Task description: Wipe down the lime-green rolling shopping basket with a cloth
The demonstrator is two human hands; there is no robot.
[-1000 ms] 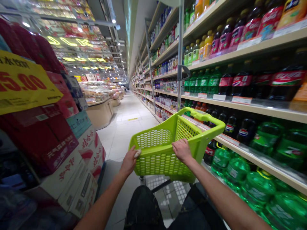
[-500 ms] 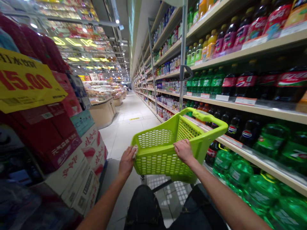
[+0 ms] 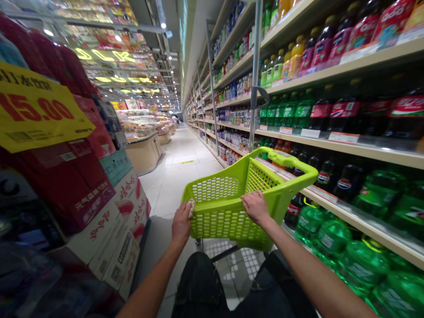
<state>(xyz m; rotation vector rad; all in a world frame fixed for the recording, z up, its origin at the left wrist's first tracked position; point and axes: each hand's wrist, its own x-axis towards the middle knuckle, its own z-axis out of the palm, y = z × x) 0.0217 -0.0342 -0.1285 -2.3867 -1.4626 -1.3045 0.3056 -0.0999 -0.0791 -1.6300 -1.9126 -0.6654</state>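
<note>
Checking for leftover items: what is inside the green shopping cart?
Within the lime-green shopping cart, the perforated far wall and handle-end panel show. No goods rise above the near wall, but it largely hides the bottom, so anything lying low cannot be seen.

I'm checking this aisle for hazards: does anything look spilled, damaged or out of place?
No spill or damage stands out. Slightly odd: the cart stands angled across the aisle, handle toward the shelves, and the right hand grips its side rim, not the handle. The left hand holds a white wad at its other end.
</note>
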